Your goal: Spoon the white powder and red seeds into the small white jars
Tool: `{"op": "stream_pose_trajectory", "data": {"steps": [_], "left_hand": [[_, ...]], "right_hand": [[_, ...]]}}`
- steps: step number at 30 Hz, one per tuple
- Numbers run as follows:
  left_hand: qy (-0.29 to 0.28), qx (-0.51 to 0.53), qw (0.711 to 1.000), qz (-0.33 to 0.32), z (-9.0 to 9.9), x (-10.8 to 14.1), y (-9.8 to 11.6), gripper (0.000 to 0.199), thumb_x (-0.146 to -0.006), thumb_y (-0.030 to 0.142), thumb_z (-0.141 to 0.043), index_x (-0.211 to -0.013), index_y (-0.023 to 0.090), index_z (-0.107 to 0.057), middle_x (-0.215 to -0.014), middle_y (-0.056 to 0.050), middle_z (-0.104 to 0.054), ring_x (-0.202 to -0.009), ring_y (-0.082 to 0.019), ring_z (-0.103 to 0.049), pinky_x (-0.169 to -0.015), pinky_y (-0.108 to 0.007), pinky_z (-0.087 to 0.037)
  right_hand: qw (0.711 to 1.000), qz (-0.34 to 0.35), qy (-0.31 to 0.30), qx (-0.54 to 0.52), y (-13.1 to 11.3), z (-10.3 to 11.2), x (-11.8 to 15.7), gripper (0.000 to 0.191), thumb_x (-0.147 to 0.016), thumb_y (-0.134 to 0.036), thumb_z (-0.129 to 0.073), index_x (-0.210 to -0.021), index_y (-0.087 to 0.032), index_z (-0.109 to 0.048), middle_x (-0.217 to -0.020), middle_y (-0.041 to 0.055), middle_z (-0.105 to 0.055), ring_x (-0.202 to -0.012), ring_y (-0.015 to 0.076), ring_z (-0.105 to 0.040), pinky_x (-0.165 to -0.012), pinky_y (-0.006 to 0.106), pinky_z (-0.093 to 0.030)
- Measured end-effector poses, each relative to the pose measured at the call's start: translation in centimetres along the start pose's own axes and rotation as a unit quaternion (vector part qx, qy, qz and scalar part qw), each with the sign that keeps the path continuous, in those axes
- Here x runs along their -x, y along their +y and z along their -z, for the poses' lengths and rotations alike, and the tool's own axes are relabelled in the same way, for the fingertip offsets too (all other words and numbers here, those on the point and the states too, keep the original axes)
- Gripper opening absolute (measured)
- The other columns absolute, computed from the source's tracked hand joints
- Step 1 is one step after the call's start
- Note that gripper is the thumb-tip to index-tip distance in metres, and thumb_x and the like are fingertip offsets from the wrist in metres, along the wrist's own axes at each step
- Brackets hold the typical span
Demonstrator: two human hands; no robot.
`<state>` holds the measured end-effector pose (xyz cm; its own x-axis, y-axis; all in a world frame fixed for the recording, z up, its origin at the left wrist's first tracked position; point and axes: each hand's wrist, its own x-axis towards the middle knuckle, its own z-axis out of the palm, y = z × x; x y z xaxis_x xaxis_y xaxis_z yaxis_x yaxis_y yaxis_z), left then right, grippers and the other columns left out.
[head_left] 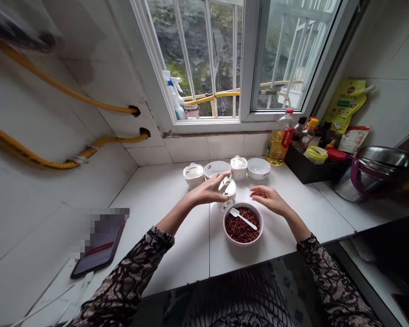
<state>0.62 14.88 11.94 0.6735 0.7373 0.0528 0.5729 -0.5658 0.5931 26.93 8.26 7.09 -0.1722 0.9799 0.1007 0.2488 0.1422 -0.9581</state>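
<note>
A round bowl of small dark red pieces stands on the white tiled counter, with a white plastic spoon lying on top of them. Behind it is a clear-lidded container. My left hand is at this container's left side, thumb and fingers apart, partly covering it; whether it touches cannot be made out. To the right, above and behind the bowl's right side, my right hand is held with fingers slightly curled and apart, holding nothing.
Behind are two lidded containers and two white bowls. An oil bottle, a dark condiment box and a metal pot stand right. A phone with a cable lies left.
</note>
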Motion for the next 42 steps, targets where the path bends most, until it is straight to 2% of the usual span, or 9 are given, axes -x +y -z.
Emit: {"op": "stream_pose_trajectory", "data": {"steps": [6, 9, 13, 18, 23, 26, 29, 34, 42], "left_hand": [[0.087, 0.04, 0.995, -0.011, -2.1, 2.0, -1.8, 0.099, -0.078, 0.041, -0.069, -0.155, 0.022, -0.011, -0.159, -0.016, -0.025, -0.146, -0.035, -0.031, -0.118, -0.051, -0.031], [0.165, 0.104, 0.981, 0.001, -4.2, 2.5, -3.2, 0.111, -0.073, 0.042, -0.076, -0.156, 0.024, -0.003, -0.159, -0.018, -0.024, -0.148, -0.037, -0.027, -0.119, -0.055, -0.028], [0.173, 0.154, 0.973, -0.002, -6.0, 2.8, -4.3, 0.113, -0.073, 0.043, -0.078, -0.156, 0.026, -0.003, -0.162, -0.017, -0.021, -0.151, -0.038, -0.021, -0.121, -0.056, -0.022], [0.168, 0.183, 0.969, 0.004, -5.9, 3.1, -3.8, 0.114, -0.072, 0.04, -0.079, -0.156, 0.027, -0.003, -0.162, -0.017, -0.025, -0.146, -0.039, -0.032, -0.118, -0.058, -0.029], [0.138, 0.221, 0.965, 0.007, -5.1, 4.6, -2.8, 0.124, -0.067, 0.032, -0.08, -0.157, 0.027, 0.005, -0.148, -0.015, -0.047, -0.135, -0.037, -0.047, -0.113, -0.058, -0.036], [0.127, 0.239, 0.962, 0.019, -4.8, 5.8, -2.5, 0.124, -0.068, 0.028, -0.079, -0.157, 0.028, 0.007, -0.14, -0.012, -0.055, -0.126, -0.034, -0.055, -0.111, -0.056, -0.039], [0.127, 0.246, 0.96, 0.041, -4.4, 6.7, -2.3, 0.126, -0.068, 0.026, -0.079, -0.156, 0.029, 0.011, -0.133, -0.009, -0.059, -0.12, -0.033, -0.059, -0.109, -0.054, -0.041], [0.151, 0.235, 0.959, 0.048, -4.1, 8.3, -2.1, 0.122, -0.073, 0.028, -0.077, -0.156, 0.035, 0.013, -0.134, -0.007, -0.059, -0.122, -0.033, -0.058, -0.11, -0.055, -0.04], [0.193, 0.205, 0.959, 0.03, -5.8, 9.3, -3.3, 0.116, -0.071, 0.033, -0.084, -0.157, 0.039, -0.007, -0.149, -0.012, -0.041, -0.133, -0.037, -0.048, -0.112, -0.058, -0.039]], "right_hand": [[0.982, 0.136, -0.073, 0.108, -2.0, -3.0, -5.0, 0.06, -0.072, -0.033, -0.082, -0.127, -0.023, -0.06, -0.136, 0.013, -0.06, -0.117, 0.0281, -0.062, -0.1, 0.052, -0.051], [0.964, 0.195, -0.11, 0.142, -2.8, -4.0, -6.2, 0.065, -0.071, -0.032, -0.084, -0.13, -0.026, -0.058, -0.134, 0.0114, -0.061, -0.121, 0.0294, -0.059, -0.102, 0.052, -0.05], [0.942, 0.237, -0.124, 0.203, -3.8, -4.4, -6.5, 0.059, -0.071, -0.032, -0.084, -0.126, -0.027, -0.062, -0.124, 0.0092, -0.063, -0.118, 0.0296, -0.06, -0.101, 0.05, -0.051], [0.942, 0.214, -0.125, 0.225, -5.0, -4.3, -6.4, 0.053, -0.072, -0.038, -0.084, -0.119, -0.024, -0.066, -0.114, 0.0092, -0.068, -0.104, 0.0282, -0.064, -0.093, 0.048, -0.053], [0.966, 0.165, -0.111, 0.164, -5.5, -4.6, -6.9, 0.043, -0.084, -0.058, -0.068, -0.108, -0.023, -0.071, -0.102, 0.0078, -0.074, -0.091, 0.0248, -0.069, -0.084, 0.041, -0.055], [0.984, 0.108, -0.081, 0.114, -5.1, -5.2, -7.8, 0.065, -0.086, -0.077, -0.047, -0.091, -0.018, -0.073, -0.08, 0.0081, -0.075, -0.071, 0.0223, -0.07, -0.072, 0.037, -0.056], [0.995, 0.048, -0.067, 0.06, -4.5, -5.9, -8.7, 0.078, -0.077, -0.088, -0.043, -0.082, -0.016, -0.071, -0.066, 0.0078, -0.072, -0.057, 0.0203, -0.068, -0.062, 0.033, -0.055], [0.996, 0.018, -0.085, -0.002, -4.3, -6.1, -8.4, 0.076, -0.073, -0.087, -0.051, -0.085, -0.015, -0.069, -0.068, 0.0084, -0.073, -0.057, 0.019, -0.068, -0.061, 0.032, -0.056], [0.999, 0.007, -0.035, -0.039, -2.9, -3.5, -6.9, 0.064, -0.07, -0.079, -0.067, -0.086, -0.017, -0.072, -0.072, 0.0081, -0.076, -0.062, 0.021, -0.071, -0.066, 0.037, -0.06]]}}
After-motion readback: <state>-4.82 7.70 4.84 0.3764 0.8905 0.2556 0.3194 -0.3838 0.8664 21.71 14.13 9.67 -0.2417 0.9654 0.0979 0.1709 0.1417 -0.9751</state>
